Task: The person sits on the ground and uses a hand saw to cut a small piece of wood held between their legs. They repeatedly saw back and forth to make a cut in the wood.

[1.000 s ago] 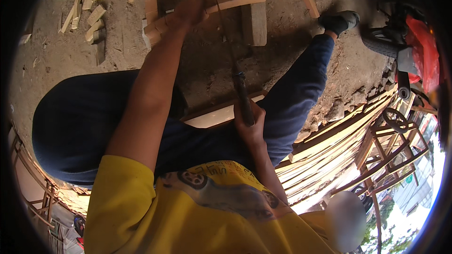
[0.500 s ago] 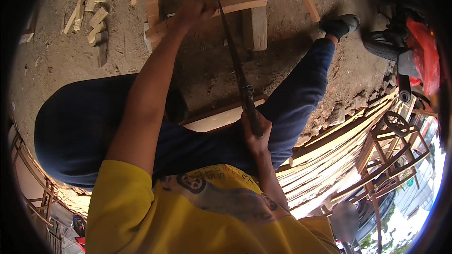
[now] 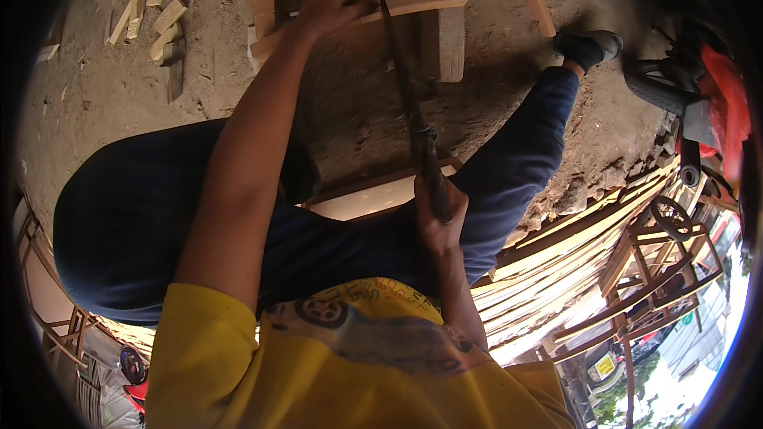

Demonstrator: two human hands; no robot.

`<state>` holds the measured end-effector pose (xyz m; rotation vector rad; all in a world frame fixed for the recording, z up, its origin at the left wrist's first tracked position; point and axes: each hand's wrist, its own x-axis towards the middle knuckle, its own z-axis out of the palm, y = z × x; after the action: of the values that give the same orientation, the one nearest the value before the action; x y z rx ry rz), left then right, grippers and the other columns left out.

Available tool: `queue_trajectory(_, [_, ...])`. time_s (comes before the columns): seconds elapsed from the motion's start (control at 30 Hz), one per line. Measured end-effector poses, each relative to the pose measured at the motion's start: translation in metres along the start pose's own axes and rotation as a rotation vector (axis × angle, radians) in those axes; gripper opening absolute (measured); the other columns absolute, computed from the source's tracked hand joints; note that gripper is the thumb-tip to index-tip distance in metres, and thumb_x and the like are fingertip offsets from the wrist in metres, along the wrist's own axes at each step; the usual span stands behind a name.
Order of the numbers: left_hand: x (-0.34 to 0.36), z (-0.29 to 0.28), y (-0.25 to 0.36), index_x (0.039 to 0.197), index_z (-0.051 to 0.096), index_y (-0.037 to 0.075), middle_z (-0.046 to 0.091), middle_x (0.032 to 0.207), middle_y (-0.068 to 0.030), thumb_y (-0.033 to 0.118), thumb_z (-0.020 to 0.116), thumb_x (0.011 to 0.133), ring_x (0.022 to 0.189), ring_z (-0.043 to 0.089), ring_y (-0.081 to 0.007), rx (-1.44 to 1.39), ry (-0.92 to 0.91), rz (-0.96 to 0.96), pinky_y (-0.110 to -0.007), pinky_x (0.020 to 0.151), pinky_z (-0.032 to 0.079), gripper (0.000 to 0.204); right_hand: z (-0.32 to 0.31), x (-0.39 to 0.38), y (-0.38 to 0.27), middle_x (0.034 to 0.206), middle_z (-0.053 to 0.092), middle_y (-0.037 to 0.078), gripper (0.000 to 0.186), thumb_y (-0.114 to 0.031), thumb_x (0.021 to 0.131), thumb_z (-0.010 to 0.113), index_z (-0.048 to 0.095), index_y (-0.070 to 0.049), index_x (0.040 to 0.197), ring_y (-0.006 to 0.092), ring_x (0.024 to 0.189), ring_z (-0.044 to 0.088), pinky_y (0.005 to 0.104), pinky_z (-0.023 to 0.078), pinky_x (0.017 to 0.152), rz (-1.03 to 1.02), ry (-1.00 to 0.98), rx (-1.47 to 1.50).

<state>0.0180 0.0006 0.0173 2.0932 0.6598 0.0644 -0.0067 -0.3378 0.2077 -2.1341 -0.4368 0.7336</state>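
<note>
Right hand [image 3: 437, 218] sits nearest, fingers wrapped tight around the dark handle of a handsaw [image 3: 409, 107], whose blade runs up and away to a pale wooden slat [image 3: 413, 4]. Farther off, the left hand [image 3: 330, 12] presses flat on that slat, holding it against an upright wooden block [image 3: 441, 40] on the dirt ground [image 3: 103, 87]. Offcuts [image 3: 159, 8] lie beyond, to the left.

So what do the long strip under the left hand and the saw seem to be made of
The strip looks like raw, unfinished wood: pale tan, square-edged, matte. The saw has a thin, dark blade, probably metal, dull rather than shiny; its handle is hidden inside the right hand, so that material cannot be told. The left hand presses on the strip.
</note>
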Motion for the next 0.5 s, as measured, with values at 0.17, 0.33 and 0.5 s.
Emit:
queue_trajectory(0.17, [-0.006,0.001,0.011,0.111,0.069,0.015,0.069,0.099,-0.0151,0.062,0.059,0.082,0.097,0.067,-0.0277,-0.049,0.021,-0.122,-0.039,0.086,0.05,0.056,0.004,0.007,0.01,0.058,0.05,0.002,0.021,-0.011,0.088,0.064,0.058,0.004,0.076,0.0044,0.057,0.043,0.0275,0.036,0.048,-0.026,0.0,-0.001])
queue_trajectory(0.33, [0.0,0.005,0.003,0.112,0.069,0.015,0.069,0.105,-0.0163,0.062,0.059,0.082,0.1,0.066,-0.0302,-0.028,0.004,-0.042,-0.04,0.089,0.049,0.057,0.014,0.025,0.018,0.059,0.051,0.002,0.02,-0.01,0.087,0.066,0.057,0.003,0.074,0.0054,0.058,0.044,0.028,0.036,0.049,-0.044,-0.026,0.011])
queue_trajectory(0.5, [-0.002,0.004,0.006,0.113,0.068,0.014,0.068,0.109,-0.0171,0.062,0.06,0.082,0.102,0.065,-0.0318,0.04,-0.01,-0.111,-0.04,0.09,0.049,0.058,0.03,0.051,0.022,0.06,0.05,0.0,0.023,-0.014,0.087,0.067,0.056,0.0,0.073,0.0052,0.059,0.044,0.0278,0.035,0.049,-0.098,-0.018,0.047])
